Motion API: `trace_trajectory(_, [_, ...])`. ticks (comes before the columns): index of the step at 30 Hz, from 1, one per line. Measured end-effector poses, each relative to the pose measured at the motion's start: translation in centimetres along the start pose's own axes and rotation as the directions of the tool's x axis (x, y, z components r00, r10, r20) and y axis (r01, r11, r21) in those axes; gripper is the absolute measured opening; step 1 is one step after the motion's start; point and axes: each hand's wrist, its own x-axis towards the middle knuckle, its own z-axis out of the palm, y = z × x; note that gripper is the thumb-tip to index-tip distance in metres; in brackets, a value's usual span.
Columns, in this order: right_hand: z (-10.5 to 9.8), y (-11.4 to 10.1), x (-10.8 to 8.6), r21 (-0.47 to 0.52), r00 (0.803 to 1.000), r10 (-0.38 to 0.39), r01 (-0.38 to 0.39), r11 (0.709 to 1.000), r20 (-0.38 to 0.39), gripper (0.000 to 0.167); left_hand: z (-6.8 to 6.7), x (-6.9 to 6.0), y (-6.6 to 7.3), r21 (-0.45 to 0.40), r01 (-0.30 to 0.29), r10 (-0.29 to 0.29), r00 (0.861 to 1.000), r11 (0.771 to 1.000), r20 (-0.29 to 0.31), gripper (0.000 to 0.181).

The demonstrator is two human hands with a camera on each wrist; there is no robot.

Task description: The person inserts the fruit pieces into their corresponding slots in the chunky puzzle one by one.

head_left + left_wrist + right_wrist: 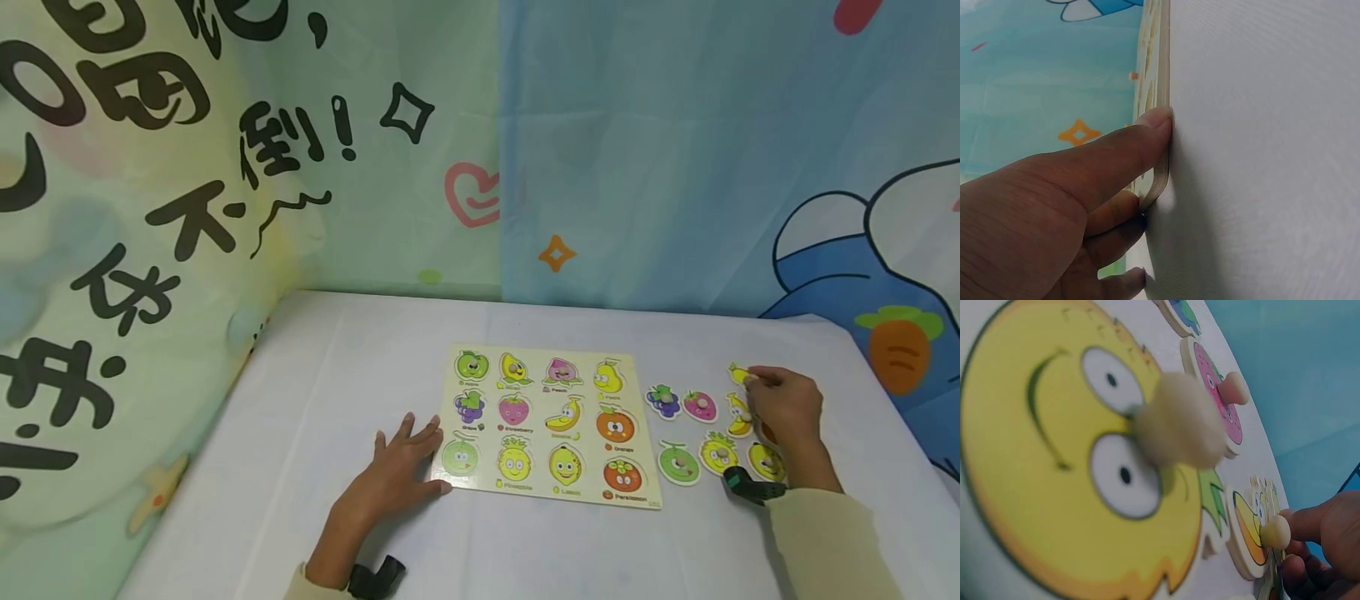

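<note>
"Pastel printed cloth [637,167] fills the head view's upper part, with a white surface [570,554] below. What lies there?"

"At lower centre, a fruit board [537,433] with rows of fruit pictures. The left grip [397,475] is spread at its lower-left corner, touching it."

"And loose pieces?"

"Lower right, beside the board: among them a grape piece [663,402], strawberry piece [700,406], green round piece [678,464], pineapple piece [719,452], lemon piece [767,462] and banana piece [739,414]. Above the banana piece is a partly hidden yellow piece [737,372], and the right grip [783,408] has its fingertips right at it."

"Pinching it?"

"I cannot tell; the contact is covered."

"What about the left wrist view?"

"Near the centre, the thumb [1157,122] rests against the board's edge; the other fingers, lower left, stand apart near the corner."

"Then the right wrist view?"

"The pineapple piece, large and blurred, takes up the left, its pale knob [1179,422] near the centre. The strawberry piece is at upper right, the banana piece at lower right. Thumb and fingers enter from the right edge, just beyond the banana piece's knob."
</note>
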Motion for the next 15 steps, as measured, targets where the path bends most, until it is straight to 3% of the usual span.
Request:
trace_trajectory(9, [-0.1,-0.5,-0.5,0.026,1.0,-0.012,0.012,1.0,0.013,0.05,0.0,0.0,0.1,0.0,0.002,-0.002,1.0,1.0,-0.006,0.073])
trace_trajectory(15, [-0.1,-1.4,-1.5,0.029,0.996,-0.087,0.086,0.996,0.036,0.058,0.1,0.0,0.0,-0.003,-0.005,0.005,1.0,1.0,-0.013,0.073])
